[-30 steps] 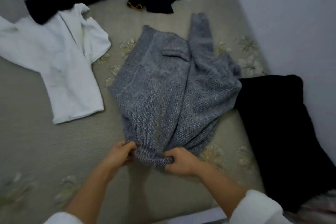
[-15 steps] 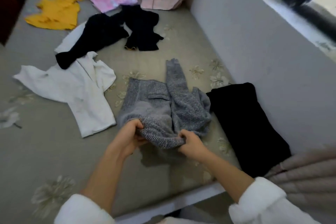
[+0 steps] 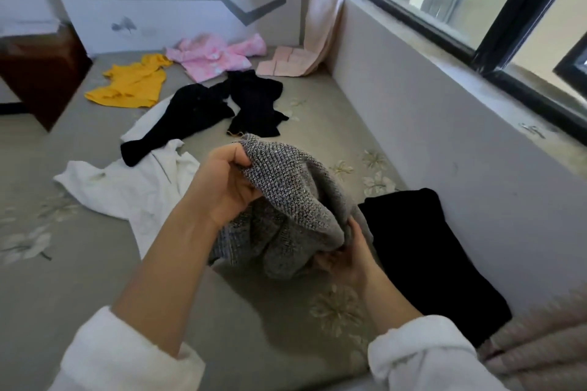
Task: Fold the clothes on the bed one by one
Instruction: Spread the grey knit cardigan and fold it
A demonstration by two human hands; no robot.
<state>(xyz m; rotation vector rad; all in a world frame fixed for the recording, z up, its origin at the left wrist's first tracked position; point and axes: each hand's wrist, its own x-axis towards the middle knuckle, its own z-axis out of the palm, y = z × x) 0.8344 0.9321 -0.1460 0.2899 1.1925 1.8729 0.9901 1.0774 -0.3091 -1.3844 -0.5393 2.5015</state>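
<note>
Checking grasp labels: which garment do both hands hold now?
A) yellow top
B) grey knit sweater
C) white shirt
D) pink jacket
B: the left hand grips the top edge of the grey knit sweater and the right hand grips its lower fold.

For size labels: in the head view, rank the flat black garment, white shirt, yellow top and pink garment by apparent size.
1. flat black garment, slightly largest, but nearest the camera
2. white shirt, partly covered
3. yellow top and pink garment: look alike, farthest away, unranked
</note>
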